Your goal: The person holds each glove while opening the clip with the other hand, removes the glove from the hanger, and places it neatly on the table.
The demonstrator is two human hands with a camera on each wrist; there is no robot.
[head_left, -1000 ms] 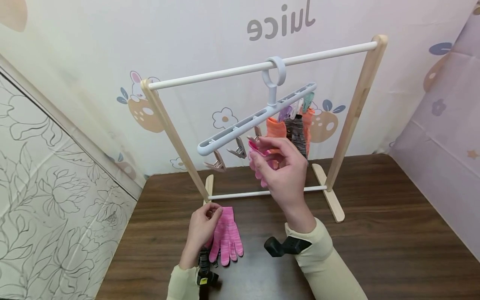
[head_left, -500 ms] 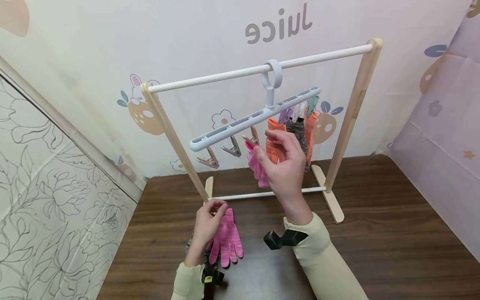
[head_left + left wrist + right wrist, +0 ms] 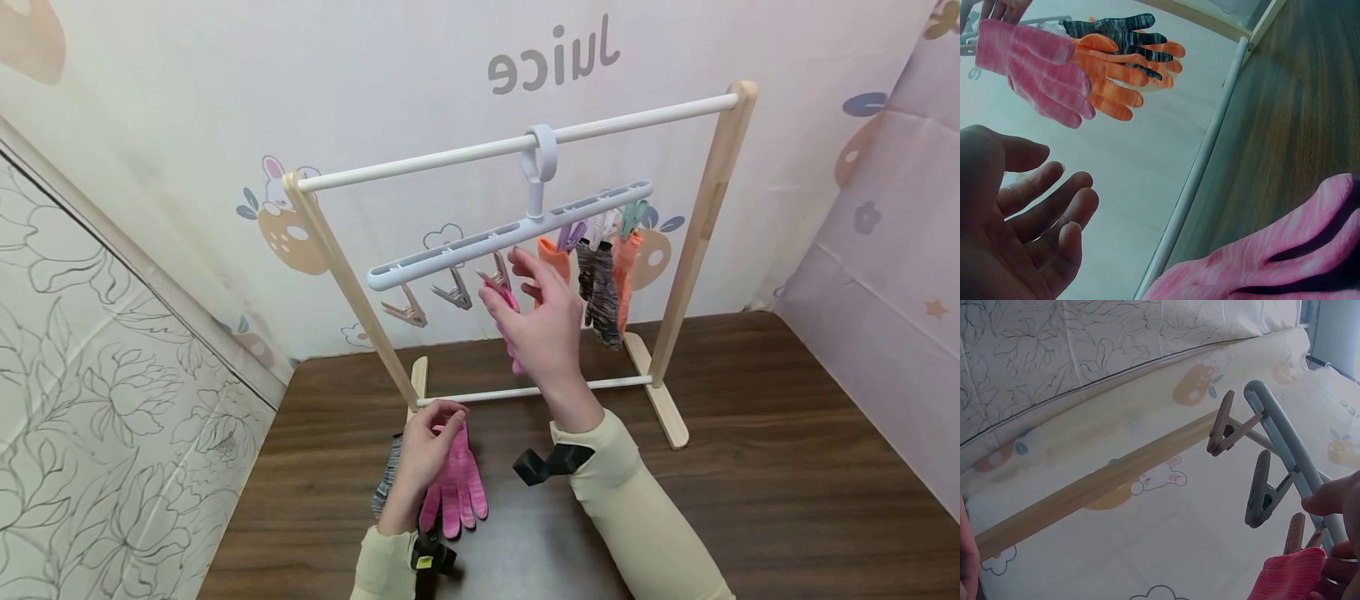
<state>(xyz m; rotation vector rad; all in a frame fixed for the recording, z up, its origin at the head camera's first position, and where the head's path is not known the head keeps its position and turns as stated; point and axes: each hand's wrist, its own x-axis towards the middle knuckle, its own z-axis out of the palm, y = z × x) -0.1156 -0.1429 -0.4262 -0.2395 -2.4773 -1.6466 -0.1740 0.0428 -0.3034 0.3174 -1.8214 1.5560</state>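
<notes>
My right hand is raised at the hanger, with thumb and fingers apart beside a beige clip. From that clip hangs a pink glove, its cuff near my fingers in the right wrist view; whether a finger touches it I cannot tell. My left hand hovers, fingers loosely bent and holding nothing, over a second pink glove lying on the table. Partly hidden behind the left forearm lies a dark striped glove. The pale blue hanger hangs tilted from the rack's rod.
A wooden-legged rack with a white top rod stands on the brown table. Two further clips hang at the hanger's left with nothing in them. Orange gloves and a dark striped glove hang from its right side.
My right thumb and fingers have parted from the clip and moved slightly left. The pink glove stays hanging there. The hanger has swung a little, and my left hand has shifted slightly right.
</notes>
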